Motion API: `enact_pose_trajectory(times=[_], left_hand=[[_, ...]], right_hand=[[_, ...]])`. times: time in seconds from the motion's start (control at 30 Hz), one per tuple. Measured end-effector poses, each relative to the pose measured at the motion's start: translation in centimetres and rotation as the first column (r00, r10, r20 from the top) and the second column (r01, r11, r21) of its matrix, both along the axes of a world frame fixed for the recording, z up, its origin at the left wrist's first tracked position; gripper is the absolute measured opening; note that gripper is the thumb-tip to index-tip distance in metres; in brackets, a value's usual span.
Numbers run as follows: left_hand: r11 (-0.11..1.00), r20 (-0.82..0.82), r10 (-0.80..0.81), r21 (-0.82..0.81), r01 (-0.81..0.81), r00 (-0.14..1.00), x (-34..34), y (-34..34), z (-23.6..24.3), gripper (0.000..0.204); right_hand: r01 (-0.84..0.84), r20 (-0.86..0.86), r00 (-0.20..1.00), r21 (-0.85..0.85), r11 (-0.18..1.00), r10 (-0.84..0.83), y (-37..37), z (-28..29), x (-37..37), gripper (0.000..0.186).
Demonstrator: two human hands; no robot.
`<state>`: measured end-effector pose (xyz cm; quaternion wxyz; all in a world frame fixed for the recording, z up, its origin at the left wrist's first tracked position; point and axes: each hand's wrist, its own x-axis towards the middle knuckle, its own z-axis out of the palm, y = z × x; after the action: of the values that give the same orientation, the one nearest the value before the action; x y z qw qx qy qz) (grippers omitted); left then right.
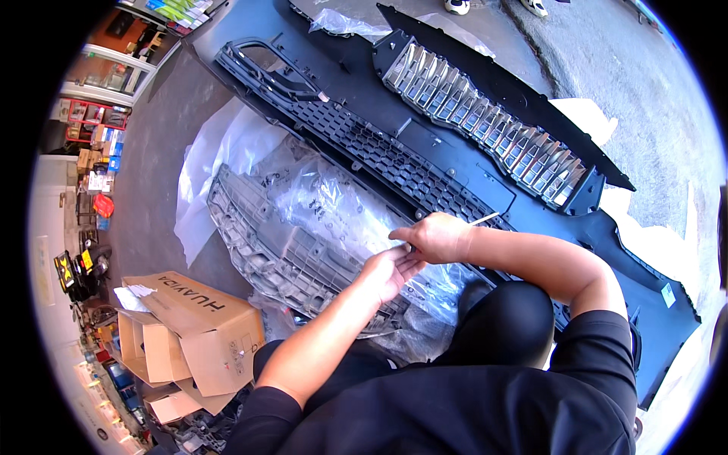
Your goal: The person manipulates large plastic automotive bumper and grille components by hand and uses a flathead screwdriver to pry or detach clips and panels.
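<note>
My left hand is turned palm up, its fingers pressed together and partly curled against my right hand. My right hand is closed in a pinch above those fingers, its index finger pointing left. A small dark bit shows between the two hands, too hidden to name. A thin pale stick juts out beyond my right wrist; whether I hold it cannot be seen. Beneath and beyond the hands lies a large dark car bumper with a black honeycomb mesh grille. A chrome-slatted grille is set in its far part.
Left of the bumper, a grey moulded plastic car part lies partly under clear plastic wrap. An opened cardboard box stands at lower left. Shelves with boxes line the left wall. Another person's shoes show at the top edge.
</note>
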<state>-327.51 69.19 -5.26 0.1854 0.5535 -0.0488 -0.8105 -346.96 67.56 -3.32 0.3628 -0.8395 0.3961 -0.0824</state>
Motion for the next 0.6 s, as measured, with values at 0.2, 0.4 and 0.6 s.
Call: enact_pose_trajectory(times=[0.2, 0.4, 0.6], left_hand=[[1.000, 0.039, 0.025, -0.006, -0.024, 0.999, 0.1, 1.0, -1.8, 0.017], [0.971, 0.042, 0.233, -0.068, -0.230, 0.972, 1.9, -0.9, -3.2, 0.015], [0.921, 0.027, 0.390, -0.022, -0.390, 0.920, 0.6, -3.1, -3.7, 0.015]], right_hand=[[-0.119, -0.093, 0.989, -0.038, 0.992, 0.115, -0.3, -1.1, 0.3, 0.047], [0.317, 0.392, 0.874, -0.009, 0.949, -0.288, -1.9, 2.5, -1.7, 0.024], [0.529, 0.783, -0.080, 0.558, 0.639, -0.617, -2.5, 5.9, -2.5, 0.019]])
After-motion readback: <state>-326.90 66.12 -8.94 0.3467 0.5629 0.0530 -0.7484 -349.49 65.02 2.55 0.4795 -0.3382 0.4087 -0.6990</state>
